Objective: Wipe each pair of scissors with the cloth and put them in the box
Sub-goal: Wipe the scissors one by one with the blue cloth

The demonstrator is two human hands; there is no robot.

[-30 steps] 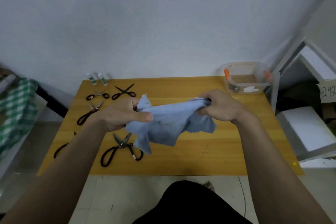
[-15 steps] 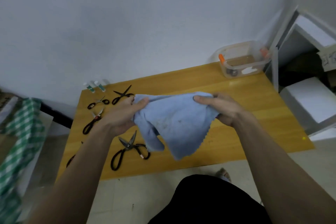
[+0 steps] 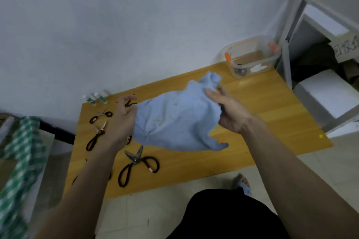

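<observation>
One head-worn view is given, looking forward and down from above the wooden table (image 3: 252, 106). The table is seen tilted, its far edge against the wall (image 3: 136, 25). Both forearms are seen close, entering from the bottom edge; the floor (image 3: 155, 209) is included below.

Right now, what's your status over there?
Both hands, left hand and right hand, hold the blue cloth above the table. Scissors unwiped; clear box unobstructed.
</observation>
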